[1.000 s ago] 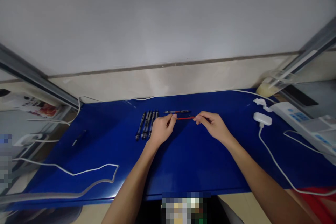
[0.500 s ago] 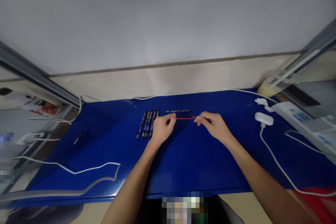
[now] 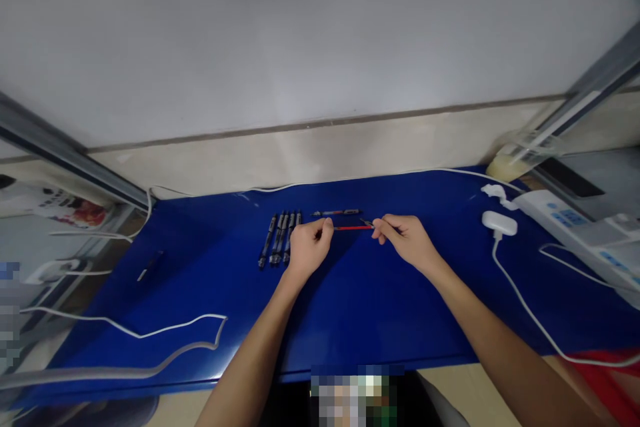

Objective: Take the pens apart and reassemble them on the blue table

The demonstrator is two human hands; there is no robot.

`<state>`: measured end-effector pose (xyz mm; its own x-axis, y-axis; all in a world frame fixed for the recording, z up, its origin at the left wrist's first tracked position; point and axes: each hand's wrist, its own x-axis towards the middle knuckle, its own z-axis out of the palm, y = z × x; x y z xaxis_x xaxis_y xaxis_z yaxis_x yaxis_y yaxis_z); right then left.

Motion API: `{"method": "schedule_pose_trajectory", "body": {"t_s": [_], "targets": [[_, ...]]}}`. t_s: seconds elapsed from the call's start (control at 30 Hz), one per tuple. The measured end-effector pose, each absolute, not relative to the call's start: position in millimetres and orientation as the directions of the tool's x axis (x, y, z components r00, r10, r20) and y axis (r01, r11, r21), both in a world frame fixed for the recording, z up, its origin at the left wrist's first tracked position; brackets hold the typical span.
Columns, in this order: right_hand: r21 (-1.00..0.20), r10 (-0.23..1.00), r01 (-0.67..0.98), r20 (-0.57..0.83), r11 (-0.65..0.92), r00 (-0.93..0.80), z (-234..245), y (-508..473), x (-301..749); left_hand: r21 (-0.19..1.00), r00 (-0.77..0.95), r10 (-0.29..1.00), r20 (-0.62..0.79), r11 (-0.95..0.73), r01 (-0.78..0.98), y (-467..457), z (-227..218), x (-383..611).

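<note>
Both hands pinch a thin red refill (image 3: 353, 227) narrowly at its ends, left hand (image 3: 311, 247) and right hand (image 3: 407, 240), over a blue desk (image 3: 200, 293), just beside a row of pens (image 3: 279, 238).

Soft, even, rather dim indoor light falls across the white wall (image 3: 320, 47) and blue counter (image 3: 400, 327), with a faint shadow under the left hand (image 3: 310, 247) and pale glare along the counter's near edge. Wide-angle distortion bends the frame's corners, and pixelated blocks obscure parts of the bottom and left edges.
</note>
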<state>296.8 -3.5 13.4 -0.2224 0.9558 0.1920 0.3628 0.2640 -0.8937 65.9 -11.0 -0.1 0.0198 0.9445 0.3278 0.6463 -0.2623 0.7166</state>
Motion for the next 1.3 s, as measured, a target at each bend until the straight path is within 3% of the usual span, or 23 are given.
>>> {"method": "schedule_pose_trajectory", "body": {"t_s": [0.63, 0.83, 1.03, 1.3], "targets": [[-0.917, 0.946, 0.264, 0.25, 0.3, -0.206, 7, -1, 296, 0.769, -0.014, 0.964, 0.264, -0.201, 0.606, -9, -6, 65], [-0.891, 0.952, 0.36, 0.206, 0.279, -0.229, 15, -5, 297, 0.765, -0.005, 0.965, 0.261, -0.204, 0.611, -8, -6, 67], [-0.886, 0.927, 0.299, 0.29, 0.354, -0.236, 13, -3, 296, 0.78, -0.014, 0.97, 0.243, -0.187, 0.597, -8, -6, 66], [-0.892, 0.967, 0.392, 0.15, 0.223, -0.208, 19, -8, 295, 0.761, 0.004, 0.969, 0.249, -0.198, 0.617, -8, -9, 66]]}}
